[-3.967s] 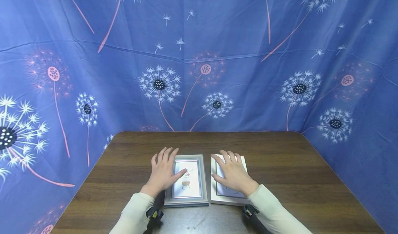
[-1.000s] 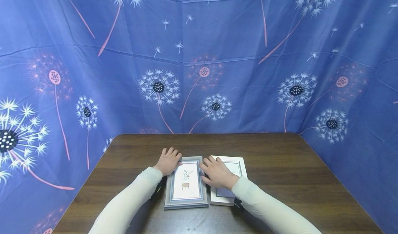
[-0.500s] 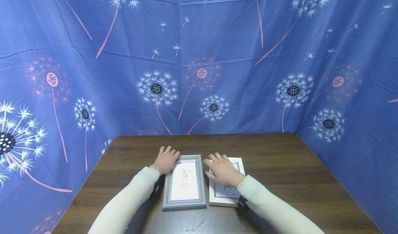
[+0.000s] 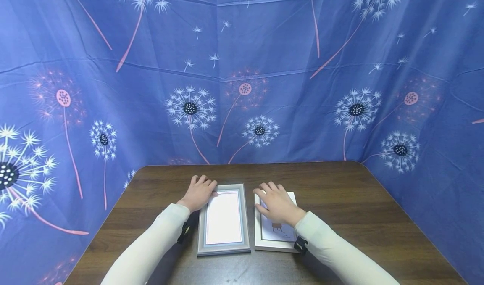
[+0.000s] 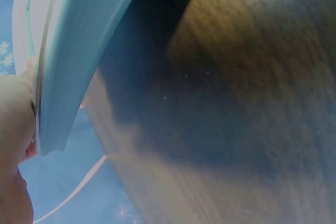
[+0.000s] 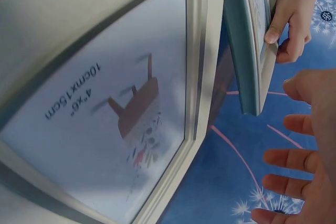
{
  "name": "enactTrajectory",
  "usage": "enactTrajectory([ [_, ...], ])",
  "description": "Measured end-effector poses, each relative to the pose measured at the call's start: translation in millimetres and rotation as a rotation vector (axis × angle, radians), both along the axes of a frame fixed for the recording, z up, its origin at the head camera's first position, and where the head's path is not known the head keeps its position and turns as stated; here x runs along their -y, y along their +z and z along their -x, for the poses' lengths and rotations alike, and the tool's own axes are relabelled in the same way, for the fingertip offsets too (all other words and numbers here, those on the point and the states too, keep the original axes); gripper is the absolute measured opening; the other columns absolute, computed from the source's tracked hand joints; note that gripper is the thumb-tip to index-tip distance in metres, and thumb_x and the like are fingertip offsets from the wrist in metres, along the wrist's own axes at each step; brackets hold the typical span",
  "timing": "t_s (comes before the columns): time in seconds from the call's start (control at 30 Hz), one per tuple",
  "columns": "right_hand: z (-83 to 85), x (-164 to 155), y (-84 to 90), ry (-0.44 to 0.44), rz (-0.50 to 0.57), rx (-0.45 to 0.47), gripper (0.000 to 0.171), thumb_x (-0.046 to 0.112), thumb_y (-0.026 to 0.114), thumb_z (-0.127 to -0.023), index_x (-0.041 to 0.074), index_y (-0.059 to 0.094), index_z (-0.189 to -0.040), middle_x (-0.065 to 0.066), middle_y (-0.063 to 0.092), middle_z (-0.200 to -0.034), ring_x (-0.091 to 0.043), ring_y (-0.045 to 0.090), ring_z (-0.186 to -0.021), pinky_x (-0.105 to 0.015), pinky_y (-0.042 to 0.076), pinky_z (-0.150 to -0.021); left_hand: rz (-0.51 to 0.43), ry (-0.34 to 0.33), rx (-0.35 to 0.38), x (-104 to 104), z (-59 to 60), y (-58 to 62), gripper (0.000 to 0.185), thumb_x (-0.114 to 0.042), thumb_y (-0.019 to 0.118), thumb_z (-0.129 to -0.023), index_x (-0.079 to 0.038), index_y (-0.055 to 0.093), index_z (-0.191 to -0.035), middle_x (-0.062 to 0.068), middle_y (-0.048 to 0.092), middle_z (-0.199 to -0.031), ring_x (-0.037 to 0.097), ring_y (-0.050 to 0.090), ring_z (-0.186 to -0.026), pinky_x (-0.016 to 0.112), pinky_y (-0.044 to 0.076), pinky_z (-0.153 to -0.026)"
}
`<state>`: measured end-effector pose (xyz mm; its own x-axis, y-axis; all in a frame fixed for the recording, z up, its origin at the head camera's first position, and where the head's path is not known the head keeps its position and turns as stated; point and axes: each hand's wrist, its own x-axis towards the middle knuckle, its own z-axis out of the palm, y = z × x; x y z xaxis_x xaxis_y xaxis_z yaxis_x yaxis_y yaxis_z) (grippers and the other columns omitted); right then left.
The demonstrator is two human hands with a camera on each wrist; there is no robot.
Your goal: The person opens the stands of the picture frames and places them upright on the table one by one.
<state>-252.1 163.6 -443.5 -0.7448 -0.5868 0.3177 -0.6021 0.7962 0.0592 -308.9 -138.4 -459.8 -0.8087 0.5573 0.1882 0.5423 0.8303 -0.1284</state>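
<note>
My left hand point(image 4: 198, 195) grips the far left corner of a blue-grey picture frame point(image 4: 245, 228), thumb on its front. The far end of this frame is tipped up off the table, and glare washes out its picture. In the left wrist view the side of the blue-grey frame point(image 5: 79, 61) stands above the tabletop. A white picture frame point(image 4: 258, 234) lies just to the right, showing part of a printed plant stand and size lettering. Over its upper part hovers my right hand point(image 4: 279, 205), fingers spread and holding nothing, as the right wrist view also shows.
Both frames are near the front middle of a dark wooden table point(image 4: 348, 201), with a narrow gap between them. Behind the table and at its sides hangs a blue dandelion-print cloth point(image 4: 302, 108). Dark wrist devices point(image 4: 301, 245) sit at both cuffs.
Both hands hovered over the frames at first. My left hand has taken the blue-grey frame's far left corner and raised that end. The right hand went left, then back over the white frame.
</note>
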Motion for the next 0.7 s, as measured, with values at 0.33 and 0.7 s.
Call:
enactTrajectory([
  [0.33, -1.1, -5.5, 8.6, 0.015, 0.042, -0.03, 0.041, 0.034, 0.066, -0.093, 0.011, 0.061, -0.127, -0.008, 0.058, -0.118, -0.031, 0.054, -0.107, -0.05, 0.044, -0.084, -0.023, -0.033, -0.064, 9.2, -4.8, 10.7, 0.029, -0.038, 0.053, -0.102, -0.014, 0.057, -0.118, 0.004, 0.065, -0.112, 0.027, 0.051, -0.112, 0.056, 0.03, -0.1],
  [0.7, -0.6, -15.8, 13.1, -0.001, 0.028, -0.077, 0.039, 0.035, 0.065, -0.092, 0.014, 0.061, -0.125, -0.007, 0.058, -0.117, -0.029, 0.054, -0.105, -0.047, 0.044, -0.08, -0.062, -0.079, -0.182, 13.1, -7.5, 20.0, 0.027, -0.035, 0.058, -0.1, -0.011, 0.057, -0.113, 0.007, 0.065, -0.106, 0.028, 0.052, -0.104, 0.054, 0.031, -0.097],
])
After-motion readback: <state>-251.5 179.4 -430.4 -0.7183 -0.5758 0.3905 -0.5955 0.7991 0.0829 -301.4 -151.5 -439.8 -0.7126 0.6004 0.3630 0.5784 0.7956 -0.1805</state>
